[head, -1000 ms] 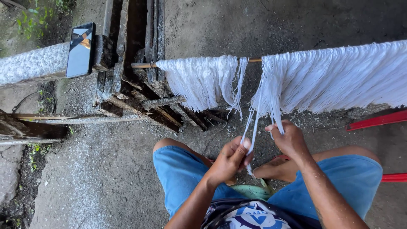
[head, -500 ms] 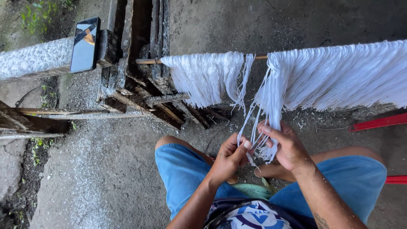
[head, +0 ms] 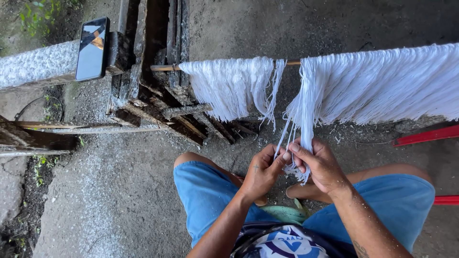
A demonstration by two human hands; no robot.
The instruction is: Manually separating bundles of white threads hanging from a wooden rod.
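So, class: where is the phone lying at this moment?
In the head view the phone lies at the upper left, on the end of a speckled stone ledge, left of the wooden rod carrying the white threads.

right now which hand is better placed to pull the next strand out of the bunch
Probably the left hand: its fingertips already pinch thin strands at the bunch's left edge. The right hand is wrapped around the bunch, steadying it, so it seems less free.

A bare stretch of thin wooden pole [head: 291, 62] between the two curtains of white hanging threads [head: 382, 86] leaves me a gap. Stacked dark timber planks [head: 158, 95] crowd the left; grey concrete floor [head: 119, 191] lies open beside my knee.
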